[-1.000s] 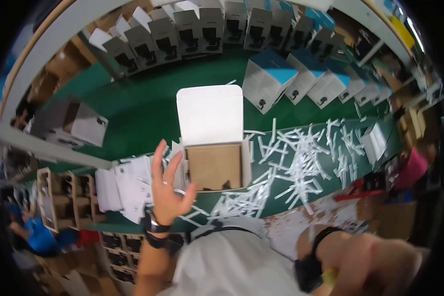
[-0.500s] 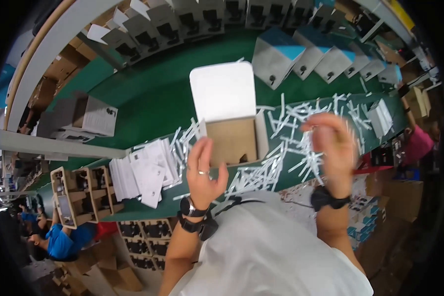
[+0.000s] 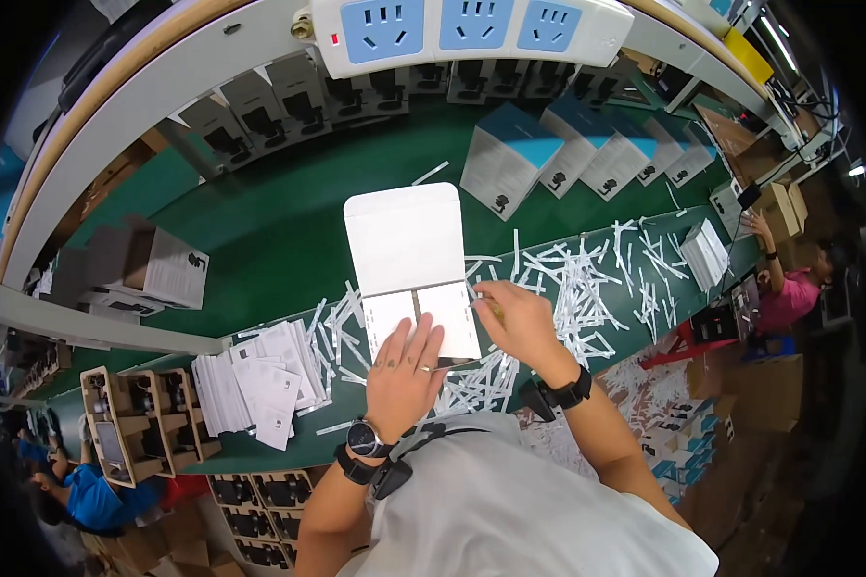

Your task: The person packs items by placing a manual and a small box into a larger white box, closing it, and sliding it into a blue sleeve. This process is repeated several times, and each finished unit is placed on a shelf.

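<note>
Close to the front edge of the green table, the white box is set, its raised lid lying beyond both hands, toward the far edge. Its folded flaps are covered by the left hand, laid flat, fingers extended. The lid is approached more closely by the right hand, curled at the box's right side; whether anything is pinched cannot be told.

Smooth, matt white card forms the open box at centre, above a smooth green worktop, with hard white plastic on the power strip at top, papery strips right of centre, and creased cloth in the shirt below.
</note>
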Action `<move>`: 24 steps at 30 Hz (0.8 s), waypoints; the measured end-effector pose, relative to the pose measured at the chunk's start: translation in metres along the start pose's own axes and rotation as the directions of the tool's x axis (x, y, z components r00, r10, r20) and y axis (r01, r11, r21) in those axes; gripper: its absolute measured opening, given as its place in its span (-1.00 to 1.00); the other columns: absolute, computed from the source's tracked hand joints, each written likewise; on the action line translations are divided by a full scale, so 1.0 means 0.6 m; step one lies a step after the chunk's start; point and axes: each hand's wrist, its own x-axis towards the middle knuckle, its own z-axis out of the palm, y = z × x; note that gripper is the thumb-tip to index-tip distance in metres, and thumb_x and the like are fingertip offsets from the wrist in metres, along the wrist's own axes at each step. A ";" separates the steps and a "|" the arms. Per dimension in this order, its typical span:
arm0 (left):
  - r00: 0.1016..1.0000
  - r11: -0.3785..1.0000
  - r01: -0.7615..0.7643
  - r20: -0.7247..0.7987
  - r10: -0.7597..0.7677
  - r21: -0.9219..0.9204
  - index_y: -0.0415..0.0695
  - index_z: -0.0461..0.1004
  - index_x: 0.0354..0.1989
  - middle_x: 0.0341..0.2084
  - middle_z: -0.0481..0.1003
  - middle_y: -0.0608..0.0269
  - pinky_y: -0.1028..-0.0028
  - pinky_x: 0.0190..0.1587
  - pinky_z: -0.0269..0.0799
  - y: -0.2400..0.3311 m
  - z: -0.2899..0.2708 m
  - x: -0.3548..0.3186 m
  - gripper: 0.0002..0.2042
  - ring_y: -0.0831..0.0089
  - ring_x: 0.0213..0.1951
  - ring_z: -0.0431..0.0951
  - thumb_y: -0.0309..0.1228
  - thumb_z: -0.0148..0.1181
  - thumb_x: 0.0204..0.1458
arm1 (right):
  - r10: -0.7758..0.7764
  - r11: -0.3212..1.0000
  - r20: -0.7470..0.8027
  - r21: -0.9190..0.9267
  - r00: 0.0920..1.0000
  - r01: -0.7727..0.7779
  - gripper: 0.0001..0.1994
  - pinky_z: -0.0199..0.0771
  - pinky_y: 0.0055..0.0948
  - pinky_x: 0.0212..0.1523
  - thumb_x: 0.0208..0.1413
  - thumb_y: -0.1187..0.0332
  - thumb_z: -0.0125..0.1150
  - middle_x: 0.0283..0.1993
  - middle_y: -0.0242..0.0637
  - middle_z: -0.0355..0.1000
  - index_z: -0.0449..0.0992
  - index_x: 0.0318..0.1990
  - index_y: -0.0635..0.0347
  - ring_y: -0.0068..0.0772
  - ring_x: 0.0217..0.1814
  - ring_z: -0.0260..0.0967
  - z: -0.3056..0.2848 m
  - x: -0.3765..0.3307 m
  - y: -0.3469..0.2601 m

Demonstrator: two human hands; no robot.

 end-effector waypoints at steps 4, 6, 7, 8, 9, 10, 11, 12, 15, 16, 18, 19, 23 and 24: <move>1.000 1.000 0.007 -0.004 -0.007 -0.013 -0.12 0.38 0.26 0.29 0.34 0.14 0.14 0.22 0.34 0.000 0.002 0.000 -0.37 -0.02 0.22 0.36 -0.34 0.36 -0.07 | 0.020 0.999 -0.048 -0.026 0.999 -0.021 -0.87 0.53 -0.30 -0.35 0.10 0.32 0.31 -0.32 -0.22 0.56 0.56 -0.27 0.15 -0.12 -0.36 0.55 0.008 0.017 0.000; 1.000 1.000 -0.005 -0.012 0.005 -0.027 -0.12 0.38 0.27 0.29 0.34 0.13 0.14 0.22 0.33 -0.002 0.003 0.000 -0.36 -0.02 0.22 0.36 -0.34 0.36 -0.07 | 0.030 0.999 -0.036 -0.042 0.999 -0.031 -0.87 0.53 -0.31 -0.36 0.09 0.32 0.32 -0.34 -0.22 0.55 0.55 -0.30 0.16 -0.12 -0.36 0.54 0.003 0.019 -0.001; 1.000 1.000 -0.001 -0.013 0.001 -0.029 -0.12 0.38 0.27 0.29 0.34 0.13 0.14 0.22 0.33 -0.003 0.003 0.000 -0.36 -0.02 0.22 0.36 -0.34 0.36 -0.07 | 0.042 0.997 -0.029 -0.056 0.999 -0.044 -0.87 0.52 -0.31 -0.36 0.09 0.33 0.32 -0.36 -0.22 0.54 0.54 -0.32 0.16 -0.11 -0.37 0.54 0.002 0.020 -0.001; 1.000 1.000 -0.003 -0.006 0.003 -0.030 -0.11 0.38 0.27 0.29 0.34 0.13 0.14 0.22 0.33 -0.003 0.002 0.000 -0.36 -0.03 0.21 0.36 -0.33 0.36 -0.07 | 0.043 0.997 -0.026 -0.058 0.999 -0.045 -0.87 0.52 -0.31 -0.36 0.09 0.33 0.32 -0.36 -0.22 0.54 0.54 -0.32 0.16 -0.11 -0.37 0.54 0.003 0.020 0.001; 1.000 1.000 -0.006 0.001 0.006 -0.031 -0.11 0.38 0.28 0.29 0.34 0.13 0.14 0.22 0.33 -0.003 0.001 0.000 -0.36 -0.03 0.21 0.36 -0.33 0.36 -0.07 | 0.026 0.999 -0.034 -0.025 0.999 -0.027 -0.87 0.51 -0.31 -0.37 0.07 0.33 0.33 -0.37 -0.21 0.53 0.54 -0.33 0.16 -0.11 -0.37 0.54 0.006 0.020 0.004; 1.000 0.999 -0.005 0.002 0.005 -0.033 -0.11 0.38 0.28 0.29 0.34 0.13 0.14 0.22 0.33 -0.003 0.001 0.001 -0.36 -0.03 0.21 0.36 -0.33 0.36 -0.07 | 0.010 1.000 -0.042 0.009 0.999 -0.009 -0.86 0.51 -0.30 -0.37 0.06 0.33 0.34 -0.39 -0.21 0.52 0.55 -0.34 0.17 -0.10 -0.37 0.53 0.008 0.020 0.005; 1.000 1.000 -0.010 0.005 0.011 -0.024 -0.13 0.38 0.27 0.29 0.34 0.11 0.14 0.23 0.33 -0.003 0.000 -0.001 -0.36 -0.02 0.22 0.35 -0.34 0.36 -0.08 | 0.011 1.000 -0.040 0.010 0.999 -0.010 -0.86 0.51 -0.30 -0.37 0.06 0.33 0.34 -0.39 -0.21 0.52 0.55 -0.34 0.17 -0.10 -0.37 0.53 0.011 0.020 0.003; 1.000 1.000 -0.016 0.009 0.016 -0.015 -0.14 0.38 0.27 0.29 0.34 0.09 0.14 0.23 0.33 -0.003 -0.001 -0.002 -0.36 -0.01 0.24 0.35 -0.34 0.36 -0.08 | 0.010 1.000 -0.035 0.018 0.999 -0.010 -0.86 0.51 -0.31 -0.37 0.06 0.32 0.35 -0.36 -0.22 0.52 0.55 -0.35 0.16 -0.11 -0.36 0.54 0.017 0.020 -0.003; 0.999 0.999 -0.032 0.033 0.031 0.026 -0.19 0.34 0.27 0.30 0.31 0.07 0.19 0.29 0.30 -0.006 0.007 0.000 -0.32 0.03 0.30 0.31 -0.32 0.37 -0.10 | -0.050 0.995 -0.086 0.087 0.995 0.058 -0.85 0.50 -0.33 -0.39 0.04 0.31 0.37 -0.29 -0.25 0.50 0.55 -0.37 0.16 -0.14 -0.36 0.54 0.034 0.021 -0.037; 0.999 1.000 -0.016 0.040 0.016 0.014 -0.23 0.39 0.21 0.28 0.33 -0.01 0.17 0.32 0.26 0.000 0.009 0.002 -0.40 0.01 0.33 0.30 -0.33 0.33 -0.06 | -0.099 0.983 -0.149 0.136 0.984 0.120 -0.84 0.49 -0.34 -0.39 0.03 0.30 0.38 -0.24 -0.27 0.50 0.55 -0.37 0.15 -0.15 -0.37 0.53 0.037 0.025 -0.053; 1.000 0.997 -0.018 0.025 0.017 0.071 -0.25 0.43 0.14 0.21 0.38 -0.08 0.14 0.32 0.25 0.006 0.022 -0.006 -0.49 0.02 0.29 0.34 -0.35 0.28 -0.02 | -0.153 0.970 -0.134 0.168 0.979 0.174 -0.84 0.50 -0.34 -0.41 0.03 0.29 0.38 -0.19 -0.31 0.47 0.55 -0.37 0.13 -0.17 -0.38 0.52 0.053 0.042 -0.083; 1.000 0.996 -0.010 0.026 0.008 0.084 -0.25 0.43 0.14 0.21 0.38 -0.08 0.14 0.32 0.25 0.008 0.023 -0.013 -0.49 0.02 0.29 0.34 -0.35 0.28 -0.02 | -0.161 0.979 -0.054 0.119 0.986 0.166 -0.85 0.50 -0.32 -0.42 0.04 0.28 0.37 -0.21 -0.32 0.46 0.55 -0.37 0.11 -0.17 -0.38 0.52 0.067 0.055 -0.096; 1.000 0.999 -0.004 -0.015 0.005 0.048 -0.26 0.49 0.04 0.04 0.47 -0.03 0.10 0.27 0.32 0.002 0.031 -0.021 -0.55 0.03 0.16 0.45 -0.37 0.32 -0.07 | -0.211 0.977 0.095 0.003 0.973 0.212 -0.85 0.52 -0.27 -0.42 0.04 0.25 0.35 -0.27 -0.34 0.43 0.53 -0.38 0.07 -0.17 -0.39 0.50 0.122 0.084 -0.112; 0.999 1.000 -0.012 -0.032 0.012 0.003 -0.25 0.51 -0.01 -0.02 0.50 0.00 0.10 0.26 0.33 0.000 0.032 -0.025 -0.61 0.03 0.11 0.49 -0.37 0.29 -0.04 | -0.233 0.972 0.130 0.008 0.964 0.234 -0.84 0.51 -0.26 -0.42 0.04 0.24 0.36 -0.27 -0.35 0.43 0.53 -0.38 0.06 -0.16 -0.40 0.49 0.128 0.085 -0.123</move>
